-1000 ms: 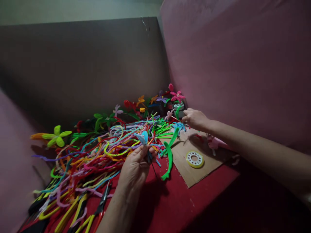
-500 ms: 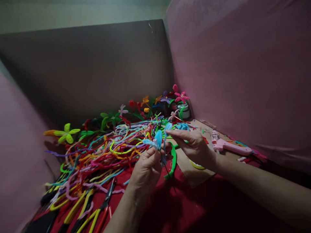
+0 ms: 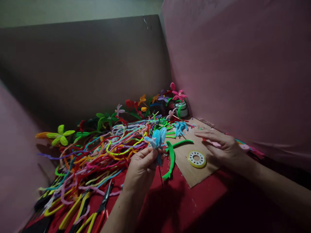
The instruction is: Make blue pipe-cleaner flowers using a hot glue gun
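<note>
My left hand (image 3: pixel 143 165) pinches a light-blue pipe-cleaner flower (image 3: pixel 157 137) at its base, petals up, with a thin dark stem poking out below. My right hand (image 3: pixel 222 145) is empty, fingers stretched and apart, over the right side of a brown board (image 3: pixel 187 173). Partly hidden beneath it lies a pink glue gun (image 3: pixel 215 144). On the board, left of that hand, sits a yellow-and-white tape roll (image 3: pixel 197 159). Green pipe-cleaner leaves (image 3: pixel 171 160) lie just right of my left hand. A small bunch of blue pipe-cleaner pieces (image 3: pixel 181 128) rests farther back.
A heap of colourful pipe cleaners (image 3: pixel 97 155) spreads across the left. Scissors (image 3: pixel 104 200) and yellow-handled pliers (image 3: pixel 75 210) lie at the front left. Finished flowers (image 3: pixel 60 135) line the back, beside a white jar (image 3: pixel 181 109). A pink cloth wall (image 3: pixel 238 64) rises on the right.
My right hand has let go of the blue flower's petal and moved right, fingers opening. The tape roll has come into fuller view. My left hand still holds the flower, slightly farther left.
</note>
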`<action>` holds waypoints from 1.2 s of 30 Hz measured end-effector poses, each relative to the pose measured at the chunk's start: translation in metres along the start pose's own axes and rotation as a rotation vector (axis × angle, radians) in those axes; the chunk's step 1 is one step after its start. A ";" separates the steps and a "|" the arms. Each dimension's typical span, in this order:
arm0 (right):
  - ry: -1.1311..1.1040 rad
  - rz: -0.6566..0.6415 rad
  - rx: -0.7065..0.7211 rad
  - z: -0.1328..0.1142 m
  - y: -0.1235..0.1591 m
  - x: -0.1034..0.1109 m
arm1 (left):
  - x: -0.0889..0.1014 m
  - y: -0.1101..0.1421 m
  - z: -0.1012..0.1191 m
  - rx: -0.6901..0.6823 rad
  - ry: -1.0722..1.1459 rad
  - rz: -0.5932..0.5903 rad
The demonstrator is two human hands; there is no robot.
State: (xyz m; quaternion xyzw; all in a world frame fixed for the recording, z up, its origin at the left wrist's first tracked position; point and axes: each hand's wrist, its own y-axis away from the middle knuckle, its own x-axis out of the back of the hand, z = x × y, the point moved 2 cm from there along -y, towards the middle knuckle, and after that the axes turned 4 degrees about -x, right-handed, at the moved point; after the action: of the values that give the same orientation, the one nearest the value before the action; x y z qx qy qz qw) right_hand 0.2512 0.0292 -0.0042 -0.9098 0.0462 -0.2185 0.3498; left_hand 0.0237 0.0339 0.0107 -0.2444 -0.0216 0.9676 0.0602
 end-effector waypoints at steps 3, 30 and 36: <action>0.394 0.005 -0.044 0.036 0.012 0.036 | 0.000 0.000 0.000 0.011 -0.021 -0.018; -0.477 -0.166 -0.397 -0.006 0.041 0.046 | 0.005 -0.006 -0.008 0.006 0.035 0.090; -0.486 -0.374 -0.145 -0.026 0.026 0.016 | 0.005 -0.007 -0.008 -0.027 0.056 0.100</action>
State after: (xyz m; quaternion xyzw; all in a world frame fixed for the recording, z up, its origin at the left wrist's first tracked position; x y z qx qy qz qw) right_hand 0.2561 -0.0102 0.0022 -0.9506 -0.1916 -0.0512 0.2387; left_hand 0.0242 0.0416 0.0015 -0.2728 -0.0208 0.9618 0.0090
